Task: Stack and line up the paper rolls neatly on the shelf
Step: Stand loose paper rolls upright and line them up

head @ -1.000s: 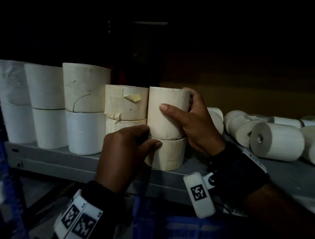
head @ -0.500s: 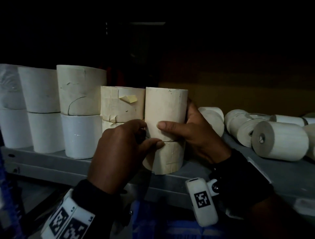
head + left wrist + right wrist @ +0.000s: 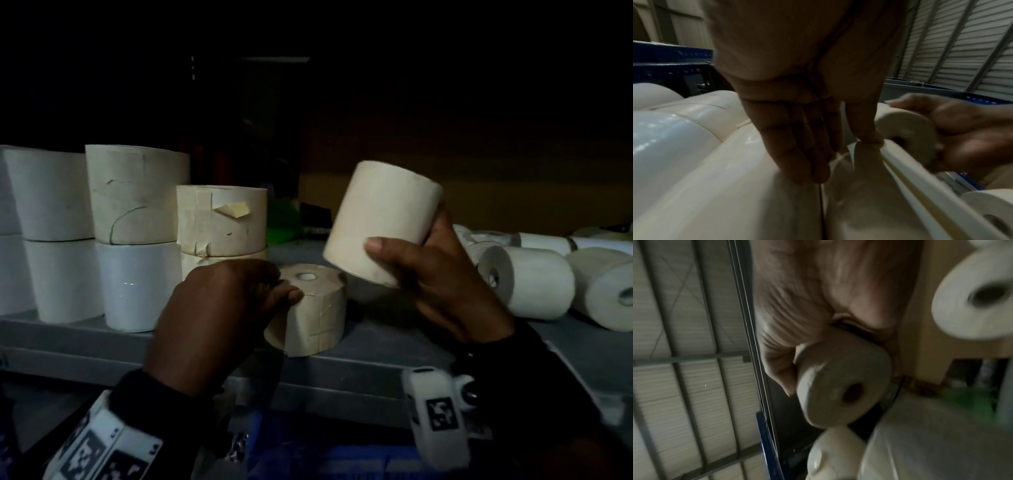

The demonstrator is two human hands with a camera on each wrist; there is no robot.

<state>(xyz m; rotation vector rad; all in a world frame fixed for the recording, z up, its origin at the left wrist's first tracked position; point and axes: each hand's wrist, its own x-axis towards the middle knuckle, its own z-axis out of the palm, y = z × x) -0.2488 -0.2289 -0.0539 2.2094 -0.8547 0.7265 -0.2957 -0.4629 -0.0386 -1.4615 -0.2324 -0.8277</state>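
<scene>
- Nearest, the left hand (image 3: 219,308) rests on the short cream roll (image 3: 310,308) standing upright at the front edge of the shelf (image 3: 376,363). Its fingers (image 3: 797,146) lie nearly straight against the neighbouring stack while the thumb tip presses the short roll's top rim, so this hand steadies rather than clamps.
- That roll sits close to the shelf lip. A sideways nudge from the thumb could, I judge, push it over the edge.
- Just behind and to the right, the right hand (image 3: 442,274) holds the tall cream roll (image 3: 380,222) in the air, tilted. The thumb crosses its front face and the fingers wrap round the back, clamped on it. Its lower end hangs just above the short roll's right side, not touching.
- Set down tilted, it would land off-centre and could topple, or knock the taped two-roll stack (image 3: 222,226) just beside it.
- The grip is low on the roll, so it might pivot or slip.
- Further left, the white stacks (image 3: 137,240) stand in line.
- Far right, loose white rolls (image 3: 527,281) lie on their sides, free to roll if bumped.
</scene>
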